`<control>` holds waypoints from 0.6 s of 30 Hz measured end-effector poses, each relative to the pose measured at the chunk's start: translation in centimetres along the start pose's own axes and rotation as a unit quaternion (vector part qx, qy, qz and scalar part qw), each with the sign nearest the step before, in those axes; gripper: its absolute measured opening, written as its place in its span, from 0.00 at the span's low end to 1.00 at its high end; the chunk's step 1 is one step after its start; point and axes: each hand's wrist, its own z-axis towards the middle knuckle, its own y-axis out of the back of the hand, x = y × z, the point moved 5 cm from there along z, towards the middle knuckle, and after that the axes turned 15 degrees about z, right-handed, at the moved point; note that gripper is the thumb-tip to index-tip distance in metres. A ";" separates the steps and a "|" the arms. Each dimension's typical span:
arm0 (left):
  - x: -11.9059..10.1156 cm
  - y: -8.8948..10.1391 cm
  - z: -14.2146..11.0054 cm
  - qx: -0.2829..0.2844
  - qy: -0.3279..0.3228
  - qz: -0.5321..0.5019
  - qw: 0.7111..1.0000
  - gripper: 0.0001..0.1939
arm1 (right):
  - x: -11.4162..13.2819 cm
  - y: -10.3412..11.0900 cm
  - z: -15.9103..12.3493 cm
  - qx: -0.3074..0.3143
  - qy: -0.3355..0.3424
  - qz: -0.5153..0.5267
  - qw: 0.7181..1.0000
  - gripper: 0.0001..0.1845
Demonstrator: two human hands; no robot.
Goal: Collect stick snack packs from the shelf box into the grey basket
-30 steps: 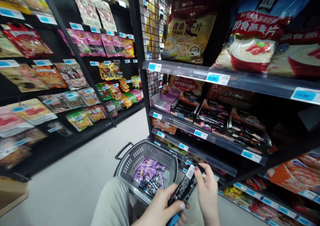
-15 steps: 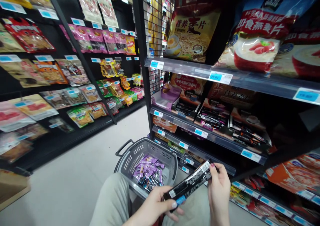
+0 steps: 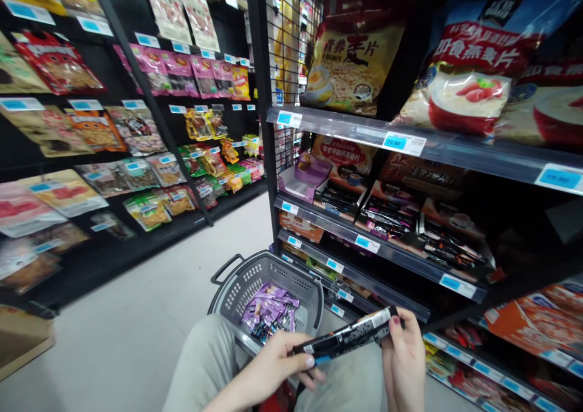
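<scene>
A long black sachet [image 3: 348, 337] with pale printing and a blue patch spans the gap between my two hands, above my knees. My left hand [image 3: 289, 358] pinches its left end, thumb on top. At the other end, the thumb and fingers of my right hand [image 3: 404, 345] close on the sachet, slightly higher. Just beyond my knees a grey shopping basket [image 3: 246, 278] stands on the floor. Several purple sachets [image 3: 271, 303] and dark, blue-marked sachets [image 3: 264, 330] lie loose inside it.
To the right, a black shelf rack [image 3: 328, 218] bears boxes of dark sachets [image 3: 392, 212] and large cereal bags [image 3: 473, 90]. Bagged snacks [image 3: 136, 130] fill the shelving on the left. A cardboard box [image 3: 22, 339] sits on the floor at the left edge.
The sachet has tilted from a steep slant to a flatter one, showing more of its narrow side. My right hand has moved slightly right and down; both hands keep their hold.
</scene>
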 end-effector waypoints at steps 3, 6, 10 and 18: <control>0.6 0.9 0.2 -0.017 0.002 -0.024 1.000 0.17 | 0.3 0.9 -0.4 0.055 0.019 0.029 0.998 0.08; 0.8 1.6 0.1 -0.020 -0.024 -0.115 0.993 0.21 | 0.7 1.6 -1.2 0.139 0.015 0.034 0.990 0.08; 0.2 2.1 -0.5 -0.037 -0.059 -0.160 0.985 0.21 | 1.8 1.4 -2.6 0.234 0.006 -0.006 0.972 0.10; -1.1 3.3 -0.3 -0.154 -0.089 0.012 0.984 0.27 | 1.4 0.7 -3.1 0.092 -0.022 -0.098 0.991 0.13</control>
